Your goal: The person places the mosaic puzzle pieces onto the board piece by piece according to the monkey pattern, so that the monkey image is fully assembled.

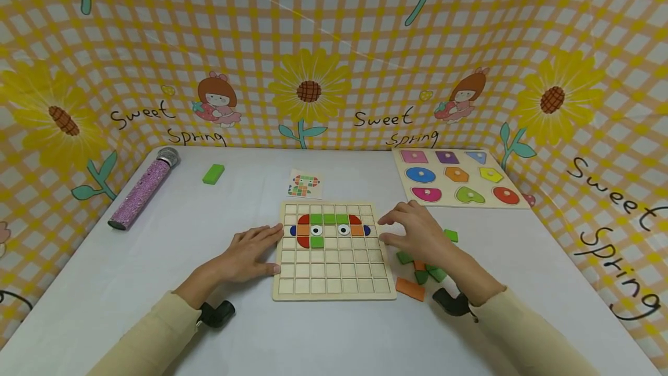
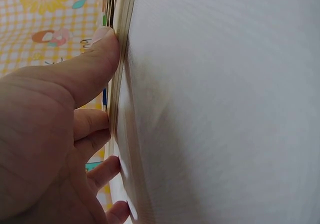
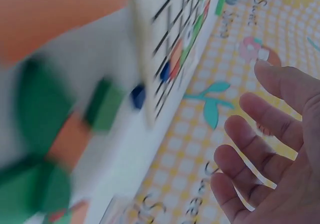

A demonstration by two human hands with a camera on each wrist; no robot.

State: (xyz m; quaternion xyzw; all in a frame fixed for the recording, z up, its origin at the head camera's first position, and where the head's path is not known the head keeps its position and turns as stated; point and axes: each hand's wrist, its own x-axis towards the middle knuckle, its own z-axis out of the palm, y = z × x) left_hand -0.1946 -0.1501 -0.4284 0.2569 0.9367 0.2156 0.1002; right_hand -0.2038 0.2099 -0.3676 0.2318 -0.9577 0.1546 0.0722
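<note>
A wooden grid board (image 1: 339,271) lies before me, with red, green, orange, dark blue and eye-marked tiles set in its upper rows. Along the board's left edge rests my left hand (image 1: 249,255); the left wrist view has its thumb (image 2: 100,59) against the wooden side and the other fingers spread below. My right hand (image 1: 421,232) hovers beside the right edge, thumb and index finger apart. In the right wrist view its fingers (image 3: 250,134) are spread and bare. Loose green and orange blocks (image 1: 410,289) lie under and beside the right forearm.
Behind the board lies a small pattern card (image 1: 305,183). A green block (image 1: 213,174) and a glittery pink microphone (image 1: 141,193) are at the back left. At the back right sits a shape puzzle board (image 1: 435,176). Patterned cloth (image 1: 334,33) rises behind the table.
</note>
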